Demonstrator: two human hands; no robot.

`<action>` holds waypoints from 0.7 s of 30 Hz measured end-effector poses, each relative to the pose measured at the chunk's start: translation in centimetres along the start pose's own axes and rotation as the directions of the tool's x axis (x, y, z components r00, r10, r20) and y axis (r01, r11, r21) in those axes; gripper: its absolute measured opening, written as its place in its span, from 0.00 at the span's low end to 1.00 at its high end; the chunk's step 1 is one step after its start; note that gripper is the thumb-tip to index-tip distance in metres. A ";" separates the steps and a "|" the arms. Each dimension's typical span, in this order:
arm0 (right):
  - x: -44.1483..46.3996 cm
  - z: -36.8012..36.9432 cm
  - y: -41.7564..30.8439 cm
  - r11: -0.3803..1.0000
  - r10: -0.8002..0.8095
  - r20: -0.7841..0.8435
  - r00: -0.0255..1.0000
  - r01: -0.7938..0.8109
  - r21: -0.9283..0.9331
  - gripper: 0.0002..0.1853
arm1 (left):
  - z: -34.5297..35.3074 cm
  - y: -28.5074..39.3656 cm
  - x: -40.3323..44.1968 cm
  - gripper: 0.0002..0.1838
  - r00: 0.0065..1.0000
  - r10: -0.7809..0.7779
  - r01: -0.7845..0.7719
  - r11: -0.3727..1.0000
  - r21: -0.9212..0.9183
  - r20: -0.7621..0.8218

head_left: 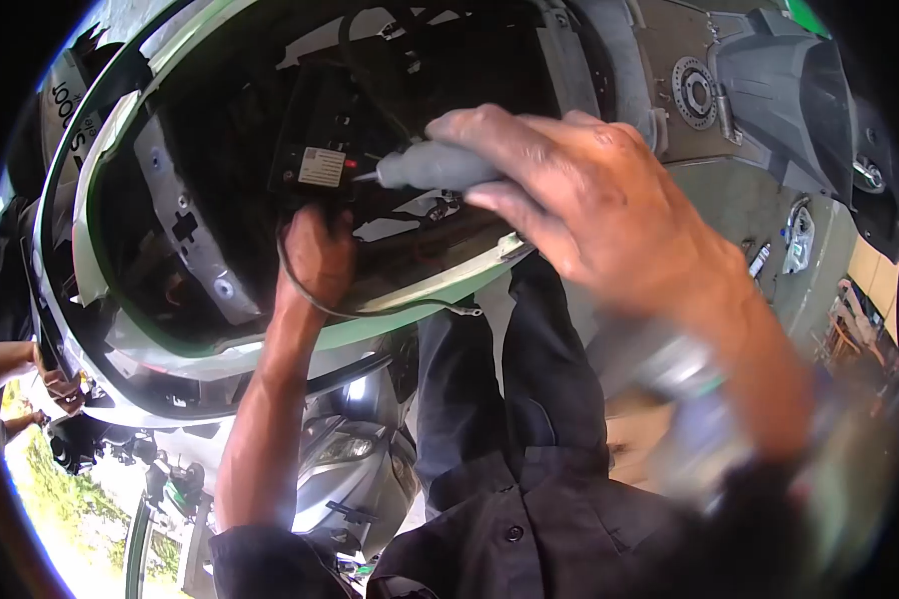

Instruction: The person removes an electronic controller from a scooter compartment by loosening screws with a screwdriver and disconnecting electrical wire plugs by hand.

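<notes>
My right hand [594,190] is closed around the grey handle of a screwdriver [425,167]. Its thin shaft points left at the edge of a black box [315,115], near a small red part [351,163]; whether the tip touches is unclear. A white printed label [323,167] sits on the box. Just below it, my left hand [318,255] has curled fingers, partly hidden in the dark, and what they grip does not show. A dark cable [305,292] loops past that wrist, its metal lug [466,310] lying over the pale green rim [410,297] of the vehicle body.
At the left edge, another person's hand [62,387] is by the body shell. A brake disc [694,93] and a grey plastic panel [784,85] lie at upper right. Below the rim stands a silver scooter [355,469].
</notes>
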State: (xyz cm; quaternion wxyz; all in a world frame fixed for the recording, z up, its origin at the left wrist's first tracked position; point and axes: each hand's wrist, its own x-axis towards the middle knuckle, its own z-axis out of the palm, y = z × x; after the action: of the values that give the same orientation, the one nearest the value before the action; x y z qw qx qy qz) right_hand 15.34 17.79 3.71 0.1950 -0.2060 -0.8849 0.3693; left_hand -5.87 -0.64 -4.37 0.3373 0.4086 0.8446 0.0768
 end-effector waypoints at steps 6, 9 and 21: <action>0.4 -2.2 -0.8 0.955 0.290 0.231 0.929 -0.266 -0.127 0.26 | 0.1 -2.2 0.4 0.22 0.992 -0.056 0.068 0.992 -0.103 0.115; -1.1 -0.6 -0.8 0.997 -0.018 0.027 0.999 0.020 -0.072 0.20 | 0.1 -4.0 1.3 0.25 0.989 -0.034 0.030 0.999 0.024 0.147; -1.8 -0.2 -1.0 0.990 0.041 -0.050 0.998 -0.047 -0.133 0.22 | 0.1 -2.1 1.1 0.18 0.985 0.171 -0.169 0.984 -0.059 0.034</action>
State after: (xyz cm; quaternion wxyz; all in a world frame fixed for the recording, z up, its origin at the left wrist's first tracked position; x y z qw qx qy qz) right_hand 16.69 16.34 4.22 0.1934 -0.2466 -0.8982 0.3084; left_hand -7.66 -1.19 -5.85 0.3572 0.4709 0.7975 0.1212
